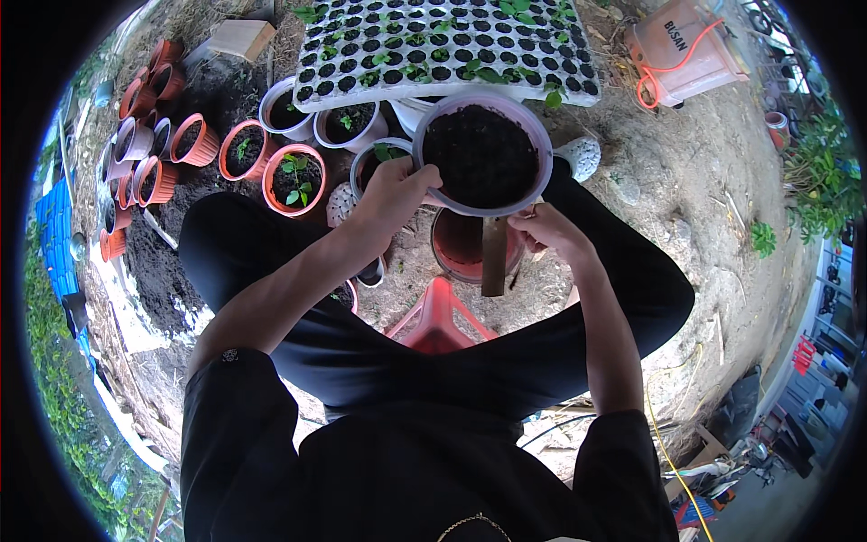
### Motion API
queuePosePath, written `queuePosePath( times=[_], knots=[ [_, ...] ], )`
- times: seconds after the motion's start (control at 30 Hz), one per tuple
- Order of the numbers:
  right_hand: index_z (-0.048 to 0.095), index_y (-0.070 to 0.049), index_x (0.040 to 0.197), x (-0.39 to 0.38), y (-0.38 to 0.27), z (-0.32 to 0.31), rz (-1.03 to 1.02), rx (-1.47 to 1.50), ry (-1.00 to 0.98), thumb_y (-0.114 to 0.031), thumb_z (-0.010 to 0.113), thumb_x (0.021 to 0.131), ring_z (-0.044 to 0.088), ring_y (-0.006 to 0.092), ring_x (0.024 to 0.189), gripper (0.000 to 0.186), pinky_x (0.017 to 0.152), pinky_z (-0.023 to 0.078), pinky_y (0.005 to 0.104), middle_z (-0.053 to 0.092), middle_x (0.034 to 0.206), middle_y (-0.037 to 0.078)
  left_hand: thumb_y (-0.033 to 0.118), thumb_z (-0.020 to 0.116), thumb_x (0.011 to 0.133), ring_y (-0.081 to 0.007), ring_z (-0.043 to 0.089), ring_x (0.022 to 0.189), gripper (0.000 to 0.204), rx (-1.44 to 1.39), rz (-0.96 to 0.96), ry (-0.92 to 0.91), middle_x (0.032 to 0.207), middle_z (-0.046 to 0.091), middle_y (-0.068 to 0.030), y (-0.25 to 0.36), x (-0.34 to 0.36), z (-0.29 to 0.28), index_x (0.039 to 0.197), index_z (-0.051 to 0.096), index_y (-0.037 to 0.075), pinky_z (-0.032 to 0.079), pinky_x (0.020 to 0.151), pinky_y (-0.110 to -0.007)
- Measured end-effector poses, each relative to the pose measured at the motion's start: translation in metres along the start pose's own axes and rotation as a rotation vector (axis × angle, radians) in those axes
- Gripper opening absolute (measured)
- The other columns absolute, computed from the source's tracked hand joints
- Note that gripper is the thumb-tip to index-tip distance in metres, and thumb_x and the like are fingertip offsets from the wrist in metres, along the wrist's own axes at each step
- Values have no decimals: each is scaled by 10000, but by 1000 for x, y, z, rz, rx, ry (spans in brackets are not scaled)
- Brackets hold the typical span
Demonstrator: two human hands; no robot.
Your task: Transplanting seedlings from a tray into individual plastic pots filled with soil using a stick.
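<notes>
A pale lilac pot (481,154) full of dark soil is held up in front of me, its mouth tilted toward me. My left hand (402,188) grips its left rim, thumb over the edge. At the pot's near right side, my right hand (551,233) has its fingers closed; what they pinch is partly hidden. Against those fingers a flat brown strip (494,262) hangs down from under the pot. Behind the strip stands a reddish-brown pot (452,242) on the ground, with little visible inside.
A white seedling tray (442,86) with soil-filled cells and some seedlings lies ahead. Potted seedlings (295,181) and stacked terracotta-coloured pots (158,181) stand left, beside loose dark soil (158,271). A red stool (436,316) is between my legs. A pinkish container (677,54) sits far right.
</notes>
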State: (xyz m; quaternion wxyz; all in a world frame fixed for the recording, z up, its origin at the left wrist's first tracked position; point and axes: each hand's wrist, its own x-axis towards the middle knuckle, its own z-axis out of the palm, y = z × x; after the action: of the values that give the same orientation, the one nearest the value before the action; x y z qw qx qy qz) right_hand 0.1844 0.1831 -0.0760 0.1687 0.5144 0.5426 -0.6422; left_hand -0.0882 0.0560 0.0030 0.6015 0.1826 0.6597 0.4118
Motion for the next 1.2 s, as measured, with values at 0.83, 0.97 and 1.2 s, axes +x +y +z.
queuePosePath(
  times=[0.83, 0.97, 1.2],
  knots=[
    [588, -25, 961, -115, -92, -1, -911, 231, 1010, -166, 677, 1009, 482, 36, 633, 173, 581, 370, 209, 547, 725, -23, 408, 607, 902, -412, 712, 990, 569, 1140, 87, -87, 1009, 722, -269, 12, -1, -15, 1279, 561, -14, 525, 951, -520],
    [547, -24, 1073, -116, -97, 2, -1061, 316, 906, -86, 659, 1003, 551, 66, 673, 147, 634, 459, 220, 618, 806, 35, 302, 625, 898, -413, 692, 1034, 533, 926, 77, -78, 1116, 692, -275, 0, 11, -14, 1322, 520, -3, 519, 944, -493],
    [495, -11, 1129, -108, -96, 3, -1097, 483, 462, 27, 583, 1006, 698, 191, 749, 156, 714, 575, 301, 708, 916, 173, 221, 672, 891, -344, 677, 1013, 500, 600, 88, -45, 1100, 686, -232, -7, 18, -9, 1334, 545, 25, 511, 913, -425]
  ],
)
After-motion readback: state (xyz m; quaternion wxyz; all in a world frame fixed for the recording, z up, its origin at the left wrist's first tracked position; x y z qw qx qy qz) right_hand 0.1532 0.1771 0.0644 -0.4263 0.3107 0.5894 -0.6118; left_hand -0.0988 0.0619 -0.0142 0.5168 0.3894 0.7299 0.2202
